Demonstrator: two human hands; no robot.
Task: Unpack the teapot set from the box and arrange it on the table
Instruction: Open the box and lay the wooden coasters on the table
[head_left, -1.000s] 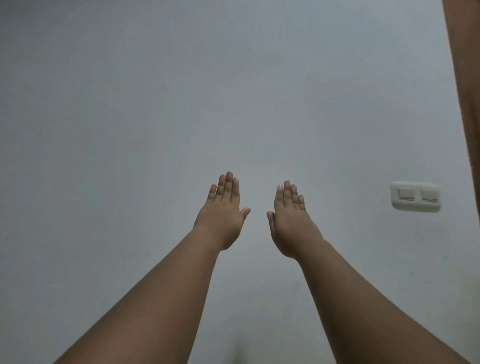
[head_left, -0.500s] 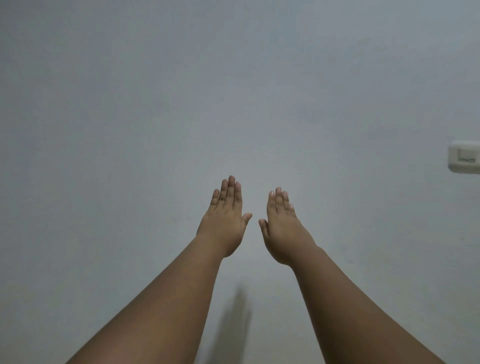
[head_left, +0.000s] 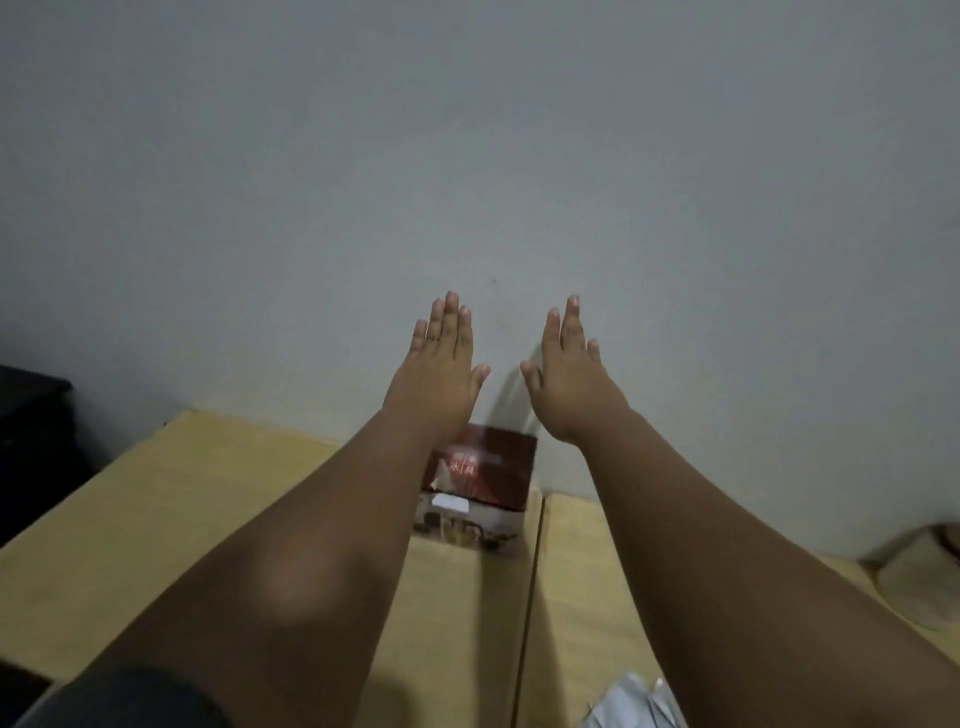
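Note:
A dark red printed box (head_left: 483, 480) stands closed on the light wooden table (head_left: 182, 509), against the grey wall. My left forearm covers its left side. My left hand (head_left: 439, 369) and my right hand (head_left: 569, 379) are stretched out side by side in the air above and beyond the box, backs towards me, fingers straight, holding nothing. Neither hand touches the box. No teapot or cup is visible.
A seam (head_left: 530, 597) splits the table top to the right of the box. A silvery plastic packet (head_left: 636, 706) lies at the near edge, a pale cloth-like thing (head_left: 914, 577) at the far right, dark furniture (head_left: 31, 441) at the left.
The view has tipped downward, bringing the table and box into sight; the wall switch has left the frame. Both hands stay outstretched and flat, now a little further apart.

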